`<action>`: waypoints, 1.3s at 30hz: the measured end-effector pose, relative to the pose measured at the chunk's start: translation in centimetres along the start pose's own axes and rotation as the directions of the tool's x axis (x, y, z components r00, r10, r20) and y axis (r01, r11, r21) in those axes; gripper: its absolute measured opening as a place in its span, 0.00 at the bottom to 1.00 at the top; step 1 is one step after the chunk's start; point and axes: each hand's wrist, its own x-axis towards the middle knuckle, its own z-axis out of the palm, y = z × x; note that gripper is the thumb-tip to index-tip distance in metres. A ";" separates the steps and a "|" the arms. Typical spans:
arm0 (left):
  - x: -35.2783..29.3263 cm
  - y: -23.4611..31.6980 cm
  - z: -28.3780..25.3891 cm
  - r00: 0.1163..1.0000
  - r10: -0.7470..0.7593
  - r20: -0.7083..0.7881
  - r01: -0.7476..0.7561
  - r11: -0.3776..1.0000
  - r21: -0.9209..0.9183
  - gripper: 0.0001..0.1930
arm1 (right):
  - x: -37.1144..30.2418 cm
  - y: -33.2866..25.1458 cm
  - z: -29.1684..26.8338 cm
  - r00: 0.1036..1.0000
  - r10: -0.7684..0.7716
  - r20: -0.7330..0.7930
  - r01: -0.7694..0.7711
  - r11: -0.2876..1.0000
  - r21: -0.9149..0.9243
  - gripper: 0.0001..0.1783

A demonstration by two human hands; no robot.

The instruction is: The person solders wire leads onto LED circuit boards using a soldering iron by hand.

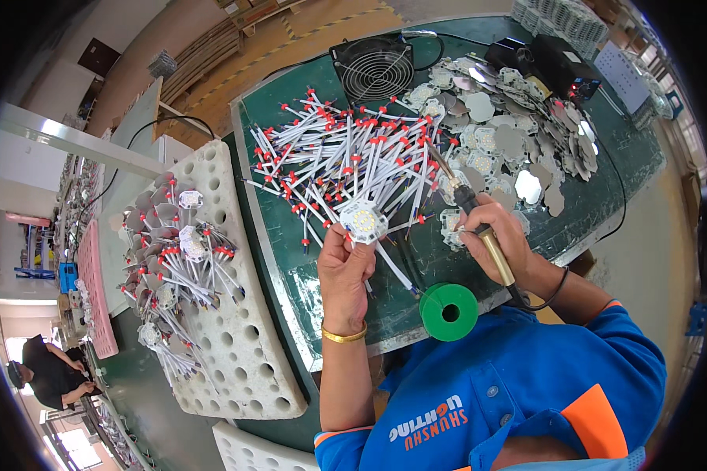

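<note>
Left grip [346, 268]: pinching LED board [363, 221]; best held level.
Right grip [498, 235]: wrapped around soldering iron [464, 197], tip toward 11 o'clock; brief contact advisable.

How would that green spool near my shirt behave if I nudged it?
The green spool would probably slide at first, since its flat face seems turned up. On its round rim, it could roll easily. Because it sits at the near edge of the table, a push toward you might send it over.
</note>
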 end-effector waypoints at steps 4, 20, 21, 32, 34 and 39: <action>-0.2 -0.6 -2.1 0.957 -0.199 0.211 0.256 0.921 -0.293 0.09 | 1.1 -1.4 0.4 1.000 -0.017 -0.007 0.017 0.999 0.030 0.16; 1.1 -0.4 -2.1 0.880 -0.263 0.396 0.460 0.268 -0.846 0.09 | 2.2 -0.3 1.6 0.999 0.033 0.000 -0.033 0.996 0.077 0.13; 1.2 -0.4 -2.3 0.880 -0.263 0.395 0.459 0.265 -0.848 0.09 | 2.3 -0.3 1.6 1.000 0.022 0.016 -0.024 0.996 0.081 0.13; 0.9 0.6 -0.7 0.887 -0.374 0.270 0.453 0.817 -0.356 0.15 | 3.9 -0.2 2.2 0.999 0.048 0.020 -0.050 0.993 0.105 0.14; 0.4 1.5 0.0 0.922 -0.326 0.208 0.364 0.914 -0.180 0.14 | 4.2 -0.1 2.5 0.999 0.032 0.002 -0.032 0.990 0.138 0.14; 0.0 2.0 0.3 0.942 -0.284 0.178 0.279 0.959 0.053 0.14 | 5.0 -0.6 2.0 0.998 0.046 0.035 -0.049 0.994 0.100 0.14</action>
